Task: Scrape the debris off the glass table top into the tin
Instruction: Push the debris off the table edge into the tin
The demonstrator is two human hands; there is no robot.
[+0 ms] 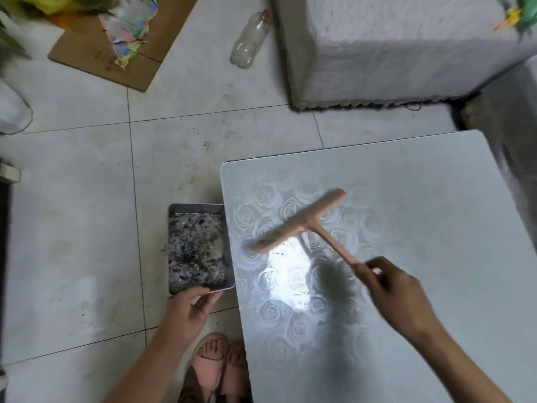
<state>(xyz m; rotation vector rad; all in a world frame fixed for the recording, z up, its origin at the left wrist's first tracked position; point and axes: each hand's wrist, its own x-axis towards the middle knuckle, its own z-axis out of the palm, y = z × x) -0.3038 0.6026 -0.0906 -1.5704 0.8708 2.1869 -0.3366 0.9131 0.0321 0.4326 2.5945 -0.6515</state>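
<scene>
A glass table top [406, 216] with a pale rose pattern fills the lower right. A pink T-shaped scraper [302, 221] lies tilted over its left part, blade toward the table's left edge. My right hand [389, 289] grips the end of the scraper's handle. A rectangular tin [197, 248] holding dark speckled debris sits against the table's left edge, below its level. My left hand [191, 306] holds the tin by its near edge, thumb on the rim. A few small specks [290, 289] show in the bright glare on the glass.
Grey tiled floor [87, 228] with scattered dirt lies to the left. An empty plastic bottle [250, 42] and cardboard with coloured paper [128, 33] lie at the back. A white covered block [406, 48] stands behind the table. My feet in pink slippers [215, 365] are beside the table.
</scene>
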